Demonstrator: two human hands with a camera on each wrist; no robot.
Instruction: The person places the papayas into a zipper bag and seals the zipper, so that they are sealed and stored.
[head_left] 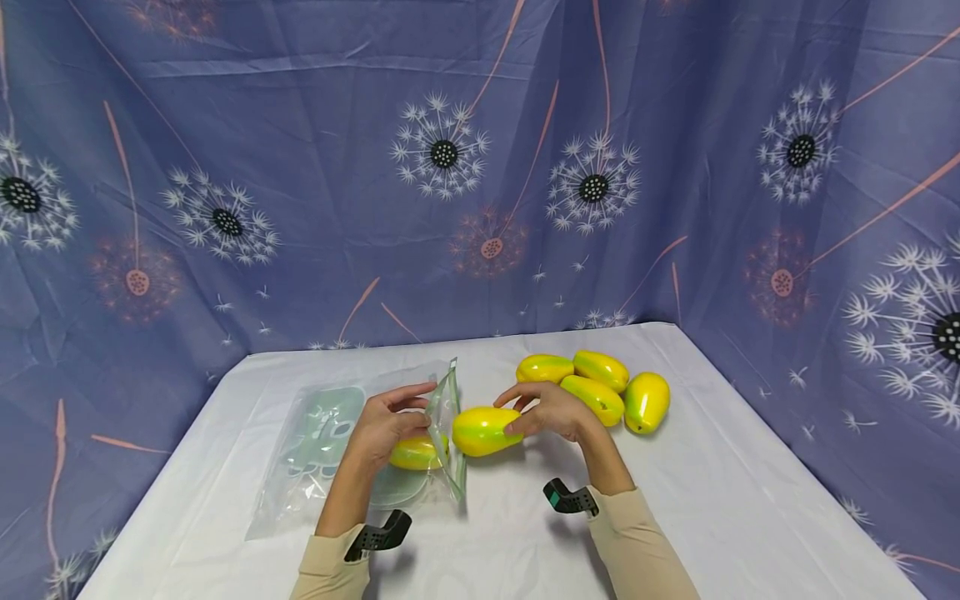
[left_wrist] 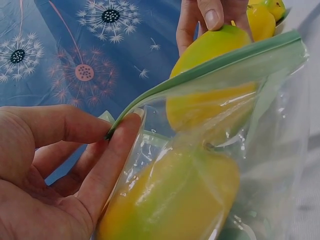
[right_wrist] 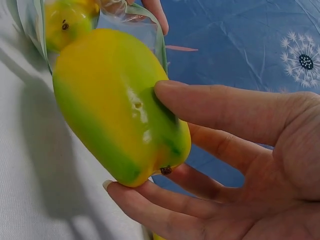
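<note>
My left hand [head_left: 378, 429] pinches the green zip edge of a clear zip bag [head_left: 281, 504] between thumb and fingers, and the bag's mouth gapes to the right. Inside the bag, close to the mouth, lies one yellow-green papaya [left_wrist: 170, 195]. My right hand [head_left: 561, 411] holds a second papaya [right_wrist: 115, 105] by its stem end, thumb on one side and fingers on the other. In the right wrist view, this fruit's far end is at the opening, between the bag's two edges.
Several more papayas [head_left: 647, 402] lie in a group at the back right of the white-covered table [head_left: 750, 508]. The bag bears a pale green printed pattern [head_left: 322, 425]. A blue curtain [head_left: 337, 167] with dandelion prints hangs behind the table and along its sides.
</note>
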